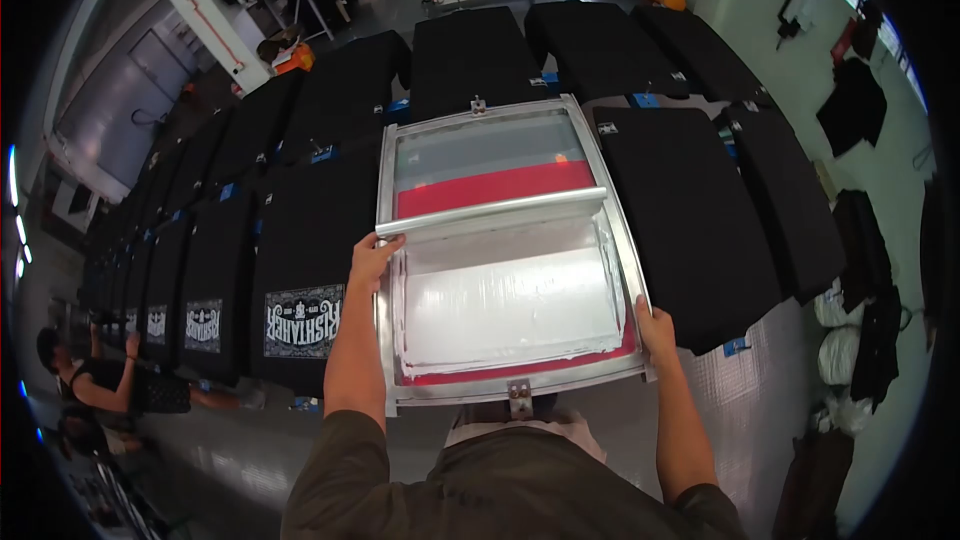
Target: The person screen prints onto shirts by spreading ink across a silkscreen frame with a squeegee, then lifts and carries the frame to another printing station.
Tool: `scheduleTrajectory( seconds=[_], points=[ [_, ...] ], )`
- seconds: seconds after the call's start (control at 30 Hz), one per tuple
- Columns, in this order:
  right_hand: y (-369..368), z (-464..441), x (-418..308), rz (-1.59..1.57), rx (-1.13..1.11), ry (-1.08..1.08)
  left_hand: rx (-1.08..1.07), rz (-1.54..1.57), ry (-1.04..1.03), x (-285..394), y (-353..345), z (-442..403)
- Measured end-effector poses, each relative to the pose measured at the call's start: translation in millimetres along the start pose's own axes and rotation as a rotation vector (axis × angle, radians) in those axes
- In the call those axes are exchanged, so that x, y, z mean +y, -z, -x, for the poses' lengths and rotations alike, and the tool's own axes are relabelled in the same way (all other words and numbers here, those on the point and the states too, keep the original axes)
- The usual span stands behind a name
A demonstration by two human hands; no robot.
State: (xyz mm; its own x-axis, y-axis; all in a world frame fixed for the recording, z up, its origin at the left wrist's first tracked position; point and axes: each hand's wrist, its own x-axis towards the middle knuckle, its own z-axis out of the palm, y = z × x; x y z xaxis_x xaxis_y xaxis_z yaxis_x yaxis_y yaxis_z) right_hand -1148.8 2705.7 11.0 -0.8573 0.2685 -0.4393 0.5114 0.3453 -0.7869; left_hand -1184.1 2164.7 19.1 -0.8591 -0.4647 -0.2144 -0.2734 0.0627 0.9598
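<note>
In the head view, a metal-framed printing screen (pixel 612 155) is held in front of my body, over the row of black shirts. White ink (pixel 510 310) covers most of its lower half, with red showing along the mesh edges (pixel 495 185). A long metal squeegee (pixel 490 212) lies across the frame from side to side. My left hand (pixel 374 262) is closed around the left rail, close to the squeegee's left end. Lower down on the opposite rail, my right hand (pixel 656 332) grips the frame, its thumb near the top edge. Some fingers of both hands are hidden under the rails.
Black shirts on boards stand in two long rows; one printed shirt (pixel 300 320) carries white lettering. Another unprinted black shirt (pixel 685 205) lies right of the screen. At the far left, a co-worker (pixel 105 380) reaches toward the boards. Plastic bags (pixel 838 355) hang near the right wall.
</note>
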Motion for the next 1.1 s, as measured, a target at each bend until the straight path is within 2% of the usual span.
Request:
scheduleTrajectory(
  seconds=[0.07,0.13,0.2,0.23,0.27,0.33,0.4,0.47,0.5,0.57,0.63,0.7,0.8,1.03,1.1],
  points=[
    [-1,-5,12,0.012,-0.002,0.029,0.063,-0.075,0.057,22,-10,21],
    [0,-6,11,0.012,0.003,0.029,0.034,0.007,0.037,10,-9,14],
    [-3,-2,26,0.313,0.402,0.663,0.055,0.012,0.034,8,-11,14],
    [-1,18,15,0.252,0.315,0.669,0.036,0.062,0.006,11,-13,18],
    [7,49,-7,0.194,0.227,0.665,0.059,0.072,0.022,7,-13,17],
    [14,81,-9,0.141,-0.543,0.097,0.082,0.093,0.020,10,-18,21],
    [-17,121,-8,0.164,-0.881,-0.156,0.101,0.076,0.036,12,-19,23],
    [-54,157,-10,0.238,-0.815,0.027,0.119,0.093,0.020,10,-20,20],
    [-64,154,-2,0.246,-0.821,0.023,0.126,0.095,0.028,10,-20,21],
    [-84,146,16,-0.020,-0.973,-0.229,0.110,0.104,0.028,14,-19,23],
    [-89,145,15,0.079,-0.941,-0.208,0.094,0.115,0.033,10,-16,19],
    [-92,142,18,0.252,-0.908,-0.030,0.066,0.101,0.034,12,-16,17],
    [-92,143,25,0.235,-0.874,-0.016,0.071,0.118,0.090,21,-16,27],
    [-91,137,36,0.245,-0.850,-0.008,0.049,0.078,0.047,2,-13,18],
    [-88,131,20,0.486,-0.940,0.128,0.060,-0.028,0.031,5,-12,17]
  ],
)
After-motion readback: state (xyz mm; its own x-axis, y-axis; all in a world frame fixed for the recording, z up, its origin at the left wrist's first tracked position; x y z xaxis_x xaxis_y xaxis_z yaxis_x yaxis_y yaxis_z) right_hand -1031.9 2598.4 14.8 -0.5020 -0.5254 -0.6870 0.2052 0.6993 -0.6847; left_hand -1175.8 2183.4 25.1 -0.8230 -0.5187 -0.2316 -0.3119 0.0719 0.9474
